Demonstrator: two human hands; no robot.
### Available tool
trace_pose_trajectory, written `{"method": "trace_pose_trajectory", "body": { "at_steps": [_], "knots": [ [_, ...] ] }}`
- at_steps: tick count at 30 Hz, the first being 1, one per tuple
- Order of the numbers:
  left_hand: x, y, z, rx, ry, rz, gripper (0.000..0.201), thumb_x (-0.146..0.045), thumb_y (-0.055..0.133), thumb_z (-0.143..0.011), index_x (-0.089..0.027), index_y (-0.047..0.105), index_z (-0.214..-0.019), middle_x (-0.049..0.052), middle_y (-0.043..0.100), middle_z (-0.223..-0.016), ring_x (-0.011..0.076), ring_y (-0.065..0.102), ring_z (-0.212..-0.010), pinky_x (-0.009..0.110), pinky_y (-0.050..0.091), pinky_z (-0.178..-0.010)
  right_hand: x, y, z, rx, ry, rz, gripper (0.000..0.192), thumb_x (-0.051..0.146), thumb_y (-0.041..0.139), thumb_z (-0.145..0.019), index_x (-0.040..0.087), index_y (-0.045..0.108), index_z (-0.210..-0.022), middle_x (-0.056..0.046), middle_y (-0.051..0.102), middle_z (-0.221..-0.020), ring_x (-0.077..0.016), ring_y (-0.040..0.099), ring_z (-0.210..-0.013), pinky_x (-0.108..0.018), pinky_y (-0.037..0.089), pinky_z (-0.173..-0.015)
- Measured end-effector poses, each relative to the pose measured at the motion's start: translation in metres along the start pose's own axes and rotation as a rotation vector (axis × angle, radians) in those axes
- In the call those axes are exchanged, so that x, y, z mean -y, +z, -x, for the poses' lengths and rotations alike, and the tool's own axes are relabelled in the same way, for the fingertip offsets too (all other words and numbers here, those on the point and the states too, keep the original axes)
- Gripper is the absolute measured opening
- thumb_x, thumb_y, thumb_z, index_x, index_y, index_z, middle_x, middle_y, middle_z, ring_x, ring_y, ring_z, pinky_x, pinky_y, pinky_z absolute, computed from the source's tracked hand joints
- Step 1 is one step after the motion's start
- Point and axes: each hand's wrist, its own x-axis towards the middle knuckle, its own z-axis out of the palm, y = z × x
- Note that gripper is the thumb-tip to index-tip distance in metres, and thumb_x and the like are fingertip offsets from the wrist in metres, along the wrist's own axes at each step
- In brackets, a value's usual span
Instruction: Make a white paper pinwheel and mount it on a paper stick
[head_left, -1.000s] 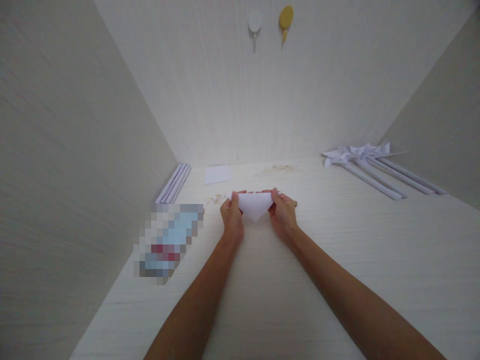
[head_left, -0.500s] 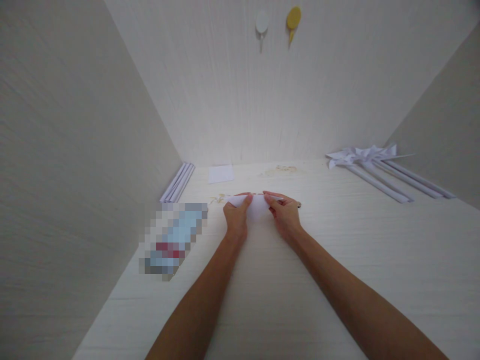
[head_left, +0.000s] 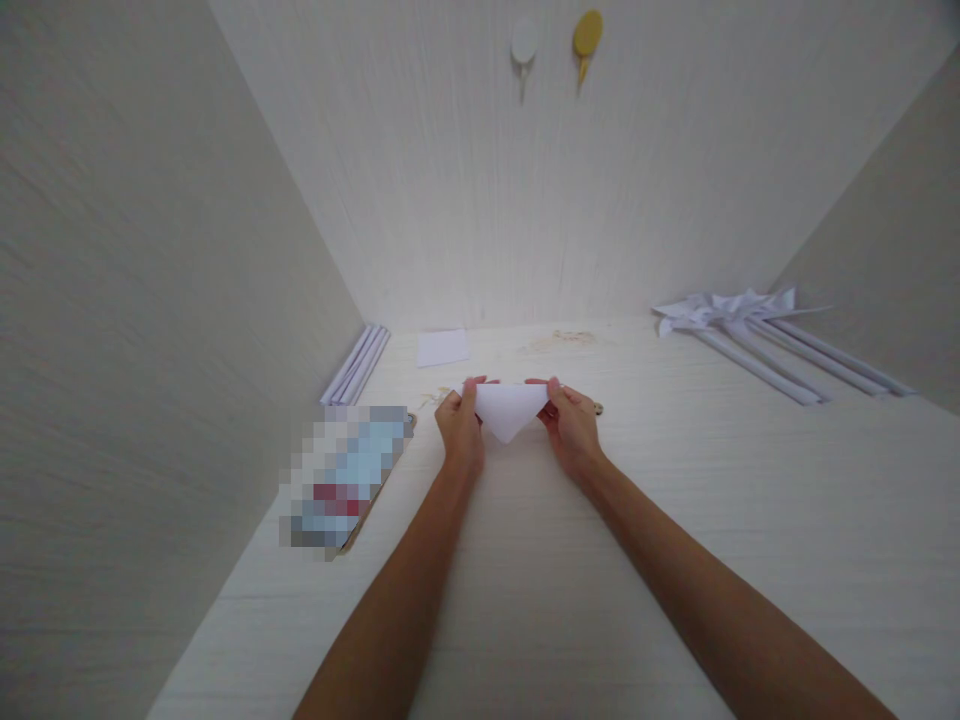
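Observation:
Between my hands is a white sheet of paper (head_left: 510, 408), folded into a triangle with its long straight edge away from me and its point toward me. My left hand (head_left: 461, 425) pinches the left end of that edge, thumb on top. At the right end, my right hand (head_left: 574, 425) grips the paper the same way. The fingers behind the sheet are partly hidden. A small dark object (head_left: 598, 408), too small to make out, shows just beyond my right hand.
Rolled white paper sticks (head_left: 356, 365) lie at the left wall, near a blank paper sheet (head_left: 442, 347). A pixelated flat object (head_left: 352, 480) rests left of my arm. White paper pinwheels (head_left: 739, 315) on sticks lie at back right. White and yellow hooks (head_left: 587, 35) are on the back wall.
My hands have moved apart along the fold, thumbs sliding from near the middle to the two ends. The folded triangle's point now shows plainly toward me.

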Motion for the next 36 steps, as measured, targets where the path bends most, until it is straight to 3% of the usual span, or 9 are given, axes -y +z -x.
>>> {"method": "trace_pose_trajectory", "body": {
  "at_steps": [4, 13, 20, 23, 26, 30, 36],
  "knots": [
    [-0.002, -0.008, -0.007, -0.074, 0.053, -0.030, 0.022, -0.027, 0.071, -0.050, -0.012, 0.061, -0.064, 0.004, 0.066, -0.065, 0.0106, 0.057, -0.060, 0.024, 0.044, -0.061, -0.001, -0.002, -0.001, -0.016, -0.021, 0.032, 0.020, 0.036, 0.066, -0.059, 0.016, 0.066, -0.062, -0.004, 0.066, -0.066, -0.0133, 0.058, -0.066, -0.030, 0.046, -0.068],
    [-0.003, -0.006, -0.005, -0.058, 0.043, -0.011, 0.027, -0.038, 0.063, -0.059, -0.011, 0.061, -0.063, 0.006, 0.065, -0.063, 0.0139, 0.060, -0.062, 0.026, 0.044, -0.060, -0.004, -0.004, -0.001, -0.001, -0.053, 0.027, 0.025, 0.041, 0.060, -0.065, 0.017, 0.065, -0.068, -0.007, 0.067, -0.068, -0.0161, 0.059, -0.069, -0.031, 0.045, -0.064],
    [-0.006, -0.008, -0.006, -0.067, 0.012, -0.048, 0.035, -0.047, 0.055, -0.064, -0.011, 0.057, -0.065, 0.009, 0.065, -0.059, 0.0160, 0.061, -0.059, 0.026, 0.042, -0.056, -0.003, -0.004, -0.001, 0.023, 0.017, 0.002, 0.031, 0.047, 0.060, -0.063, 0.017, 0.066, -0.065, -0.006, 0.066, -0.065, -0.0157, 0.059, -0.065, -0.029, 0.044, -0.060],
    [-0.006, -0.010, -0.008, -0.096, 0.043, -0.066, 0.037, -0.048, 0.053, -0.065, -0.011, 0.056, -0.064, 0.009, 0.065, -0.058, 0.0149, 0.060, -0.055, 0.025, 0.042, -0.055, -0.003, -0.006, -0.002, 0.030, -0.005, 0.091, 0.024, 0.041, 0.063, -0.061, 0.018, 0.068, -0.066, -0.003, 0.066, -0.068, -0.0121, 0.056, -0.061, -0.026, 0.043, -0.057],
    [-0.006, -0.011, -0.009, -0.112, 0.096, -0.087, 0.036, -0.048, 0.053, -0.065, -0.012, 0.055, -0.066, 0.008, 0.066, -0.060, 0.0139, 0.059, -0.055, 0.025, 0.042, -0.055, -0.004, -0.009, -0.003, 0.001, -0.074, 0.274, 0.017, 0.033, 0.066, -0.058, 0.017, 0.068, -0.062, -0.001, 0.063, -0.057, -0.0107, 0.051, -0.052, -0.024, 0.039, -0.050],
    [-0.005, -0.010, -0.007, -0.054, 0.097, -0.104, 0.031, -0.036, 0.066, -0.056, -0.014, 0.054, -0.073, 0.005, 0.067, -0.068, 0.0129, 0.060, -0.061, 0.024, 0.043, -0.059, -0.006, -0.011, -0.005, -0.024, -0.148, 0.353, 0.015, 0.031, 0.064, -0.059, 0.017, 0.068, -0.059, 0.002, 0.056, -0.045, -0.0103, 0.045, -0.045, -0.025, 0.035, -0.046],
    [-0.004, -0.004, 0.000, -0.003, 0.010, -0.147, 0.046, -0.021, 0.075, -0.041, -0.014, 0.057, -0.083, -0.002, 0.062, -0.061, 0.0096, 0.054, -0.053, 0.024, 0.042, -0.056, -0.003, -0.009, -0.002, 0.006, -0.165, 0.377, 0.019, 0.034, 0.063, -0.062, 0.017, 0.067, -0.054, 0.001, 0.057, -0.045, -0.0103, 0.046, -0.045, -0.025, 0.036, -0.047]
  ]
}}
